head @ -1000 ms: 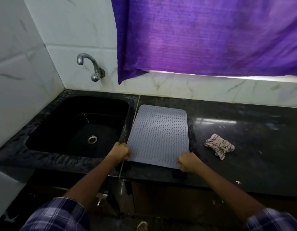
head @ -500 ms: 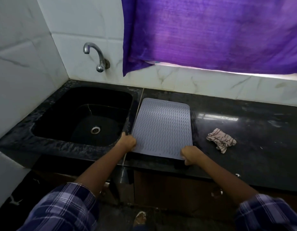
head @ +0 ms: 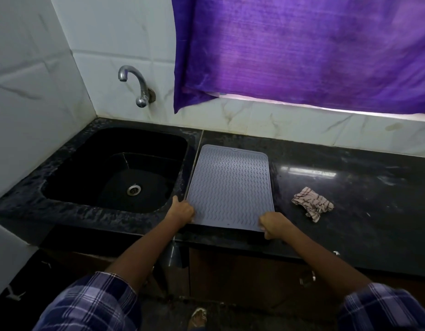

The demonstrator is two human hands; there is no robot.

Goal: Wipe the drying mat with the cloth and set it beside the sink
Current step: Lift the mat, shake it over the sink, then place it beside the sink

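A grey ribbed drying mat (head: 230,185) lies flat on the black counter (head: 350,187), its left edge along the rim of the black sink (head: 63,163). My left hand (head: 181,211) grips the mat's near left corner. My right hand (head: 273,224) grips its near right corner. A crumpled striped cloth (head: 313,206) rests on the counter to the right of the mat, apart from both hands.
A metal tap (head: 137,86) juts from the tiled wall above the sink. A purple curtain (head: 302,51) hangs over the window behind the counter. Cabinet doors with a handle (head: 307,279) sit below the counter, and a sandalled foot (head: 198,317) shows on the floor.
The mat has slid a little away from me along the counter with both hands still on its near corners. The view has pulled back and shifted. The cloth has not moved.
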